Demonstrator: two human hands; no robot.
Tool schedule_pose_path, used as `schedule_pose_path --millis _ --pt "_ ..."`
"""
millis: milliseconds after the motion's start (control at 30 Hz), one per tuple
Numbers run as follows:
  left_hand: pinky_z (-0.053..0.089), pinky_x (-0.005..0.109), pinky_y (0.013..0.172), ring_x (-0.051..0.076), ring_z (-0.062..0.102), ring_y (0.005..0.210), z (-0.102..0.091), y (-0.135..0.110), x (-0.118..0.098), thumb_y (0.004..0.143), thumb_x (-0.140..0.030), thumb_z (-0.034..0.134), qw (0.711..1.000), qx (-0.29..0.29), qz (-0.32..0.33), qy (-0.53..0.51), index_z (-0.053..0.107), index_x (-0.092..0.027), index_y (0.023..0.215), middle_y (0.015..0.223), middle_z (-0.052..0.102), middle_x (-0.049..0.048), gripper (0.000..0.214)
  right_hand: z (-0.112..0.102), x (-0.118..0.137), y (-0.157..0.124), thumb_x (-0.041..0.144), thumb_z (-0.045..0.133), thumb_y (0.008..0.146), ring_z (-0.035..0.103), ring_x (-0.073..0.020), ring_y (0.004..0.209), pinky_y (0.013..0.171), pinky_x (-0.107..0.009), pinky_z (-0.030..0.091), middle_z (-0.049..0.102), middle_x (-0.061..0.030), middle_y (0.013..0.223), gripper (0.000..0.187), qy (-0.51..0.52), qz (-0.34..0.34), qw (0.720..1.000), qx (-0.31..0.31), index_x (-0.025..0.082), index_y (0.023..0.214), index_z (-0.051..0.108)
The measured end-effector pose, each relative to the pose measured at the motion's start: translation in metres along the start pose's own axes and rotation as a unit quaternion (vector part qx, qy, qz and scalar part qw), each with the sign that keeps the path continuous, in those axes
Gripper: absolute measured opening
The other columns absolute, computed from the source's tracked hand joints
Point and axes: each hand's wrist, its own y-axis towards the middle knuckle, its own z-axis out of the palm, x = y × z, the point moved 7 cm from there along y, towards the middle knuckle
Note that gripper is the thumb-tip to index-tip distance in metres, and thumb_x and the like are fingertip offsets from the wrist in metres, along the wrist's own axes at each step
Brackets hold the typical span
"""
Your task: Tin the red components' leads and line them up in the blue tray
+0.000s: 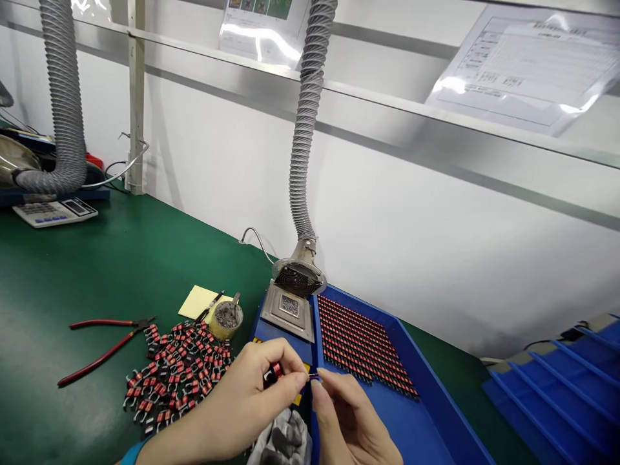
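Note:
My left hand [247, 400] is closed, pinching a small red and black coil part [274, 372] between thumb and fingers. My right hand [349, 420] is closed in a pinch on the thin end of the same part [314, 377], fingertips almost touching the left hand. Both hands hover over the near edge of a blue tray [426, 413] that holds neat rows of the same red parts [361, 345]. A loose heap of such parts [177, 378] lies on the green mat to the left of my left hand.
A solder pot [289, 309] sits under a grey fume hose [305, 129]. Red-handled pliers [104, 345], a small tin [227, 320], a yellow note [198, 301] and a calculator [54, 212] lie on the green bench. Stacked blue trays [562, 394] stand at the right. A grey cloth [285, 442] lies below my hands.

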Motion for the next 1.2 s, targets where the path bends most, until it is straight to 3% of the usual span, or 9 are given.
schedule_pose_path --millis 200,467,767,900,1033,1200 --pt "0.034 0.025 0.063 0.012 0.041 0.068 0.0 0.001 0.002 0.093 -0.034 0.051 1.0 0.006 -0.005 0.01 0.057 -0.019 0.079 0.076 0.052 -0.0031 0.021 0.001 0.0 0.003 0.017 0.073 0.08 0.055 -0.0141 0.057 0.055 -0.026 0.046 0.061 -0.0002 0.064 0.008 -0.005 -0.002 1.0 0.02 0.023 0.084 0.077" --pt "0.035 0.026 0.065 0.013 0.043 0.07 0.0 0.0 0.0 0.092 -0.035 0.051 1.0 0.002 0.002 0.012 0.056 -0.019 0.079 0.076 0.052 -0.0025 0.021 0.0 0.005 0.0 0.011 0.072 0.079 0.057 -0.0146 0.06 0.057 -0.026 0.045 0.065 -0.0006 0.068 0.018 -0.006 -0.039 0.999 -0.013 0.026 0.086 0.077" --pt "0.033 0.027 0.064 0.013 0.041 0.067 0.002 0.0 -0.003 0.091 -0.034 0.05 1.0 0.02 -0.006 0.013 0.055 -0.019 0.078 0.074 0.05 -0.0031 0.02 0.003 0.001 0.002 0.014 0.071 0.08 0.056 -0.0146 0.058 0.053 -0.026 0.044 0.062 -0.0007 0.064 0.014 -0.011 -0.044 0.999 0.021 0.024 0.089 0.077" --pt "0.033 0.027 0.065 0.013 0.041 0.068 0.001 0.001 -0.002 0.091 -0.034 0.05 1.0 0.014 -0.004 0.023 0.055 -0.019 0.077 0.073 0.049 -0.0033 0.021 0.002 0.002 0.0 0.008 0.07 0.079 0.053 -0.0125 0.055 0.053 -0.026 0.042 0.059 0.0027 0.063 0.024 -0.008 -0.09 0.996 0.007 0.026 0.096 0.075" --pt "0.033 0.027 0.064 0.013 0.041 0.068 -0.001 0.002 0.001 0.092 -0.034 0.05 1.0 0.011 -0.006 0.023 0.055 -0.019 0.078 0.075 0.05 -0.0029 0.02 0.001 0.01 0.0 0.006 0.071 0.078 0.054 -0.0129 0.053 0.05 -0.027 0.04 0.062 0.0023 0.063 0.022 -0.044 -0.163 0.986 0.0 0.025 0.088 0.074" --pt "0.034 0.027 0.064 0.013 0.041 0.067 -0.001 0.002 0.0 0.091 -0.035 0.05 1.0 0.013 -0.004 0.018 0.055 -0.019 0.079 0.075 0.049 -0.0027 0.02 0.001 0.009 0.001 0.007 0.068 0.081 0.053 -0.0138 0.054 0.052 -0.027 0.04 0.06 0.0017 0.064 0.017 -0.06 -0.174 0.983 0.003 0.024 0.083 0.069"
